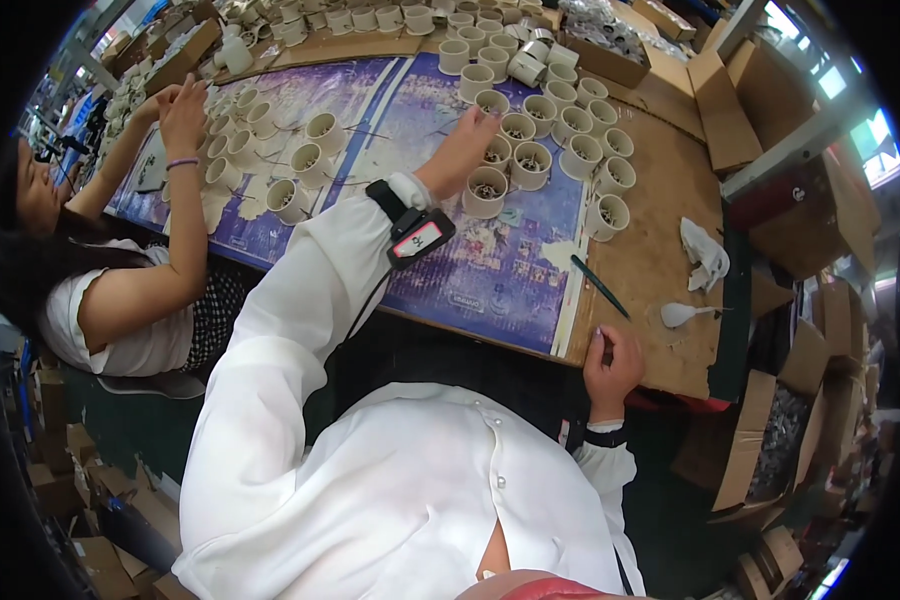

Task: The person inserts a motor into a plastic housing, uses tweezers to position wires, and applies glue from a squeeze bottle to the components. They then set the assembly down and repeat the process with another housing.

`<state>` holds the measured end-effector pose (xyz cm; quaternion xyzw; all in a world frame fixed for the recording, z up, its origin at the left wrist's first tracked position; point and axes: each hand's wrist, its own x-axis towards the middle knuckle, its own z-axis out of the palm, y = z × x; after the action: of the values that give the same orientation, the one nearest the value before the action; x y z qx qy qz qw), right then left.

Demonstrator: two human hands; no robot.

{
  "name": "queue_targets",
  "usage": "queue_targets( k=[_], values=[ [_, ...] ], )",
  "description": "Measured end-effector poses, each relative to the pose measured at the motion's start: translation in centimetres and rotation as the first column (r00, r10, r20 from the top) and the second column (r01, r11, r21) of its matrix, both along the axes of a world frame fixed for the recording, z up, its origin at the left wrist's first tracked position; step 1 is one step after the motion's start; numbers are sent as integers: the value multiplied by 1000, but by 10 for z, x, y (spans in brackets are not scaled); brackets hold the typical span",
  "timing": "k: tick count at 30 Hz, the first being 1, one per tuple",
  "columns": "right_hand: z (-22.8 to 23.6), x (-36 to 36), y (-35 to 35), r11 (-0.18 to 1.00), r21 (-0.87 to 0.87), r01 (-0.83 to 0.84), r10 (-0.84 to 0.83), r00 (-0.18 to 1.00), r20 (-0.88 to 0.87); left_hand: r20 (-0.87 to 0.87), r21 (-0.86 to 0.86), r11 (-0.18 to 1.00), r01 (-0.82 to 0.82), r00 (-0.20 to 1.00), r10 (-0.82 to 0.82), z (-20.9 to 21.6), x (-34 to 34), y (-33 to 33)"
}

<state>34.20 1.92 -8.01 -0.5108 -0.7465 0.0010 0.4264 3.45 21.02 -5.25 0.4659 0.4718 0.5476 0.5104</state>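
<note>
My left hand (459, 154) reaches forward over the table, its fingers closed at the near side of a cream round cup (492, 101). The hand hides the lower part of that cup. Around it stand several similar cups, among them one (486, 192) just nearer to me, with small dark and metallic pieces inside. My right hand (613, 362) rests at the table's front edge with its fingers curled in and nothing visible in them. A dark green pen-like stick (600, 287) lies just beyond it, and a white squeeze bottle with a thin nozzle (682, 314) lies to its right.
A co-worker (130, 270) sits at the left, both hands raised over more cups with thin wires (288, 201). Crumpled white tissue (705, 254) lies at the right. Open cardboard boxes (770, 440) stand right of the table. Rows of cups (365, 18) line the back.
</note>
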Motion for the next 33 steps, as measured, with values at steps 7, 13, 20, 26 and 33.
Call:
queue_targets(
  k=[7,13,20,26,33],
  values=[
    [1,0,-4,1000,4,-2,2,1000,1,-290,80,997,-20,956,42,8,-21,-35],
    [-3,1,-6,1000,-7,25,-25,1000,-7,-750,208,976,60,650,120,6,7,-80],
    [-3,1,-5,999,-29,-26,24,997,-68,-721,148,975,167,693,-10,6,-2,-87],
    [28,-31,7,977,-87,-196,149,914,-378,-367,134,970,205,919,-144,36,-25,-127],
    [102,-119,42,904,30,-427,419,868,-267,232,131,972,197,947,-223,51,-37,-150]
  ],
)
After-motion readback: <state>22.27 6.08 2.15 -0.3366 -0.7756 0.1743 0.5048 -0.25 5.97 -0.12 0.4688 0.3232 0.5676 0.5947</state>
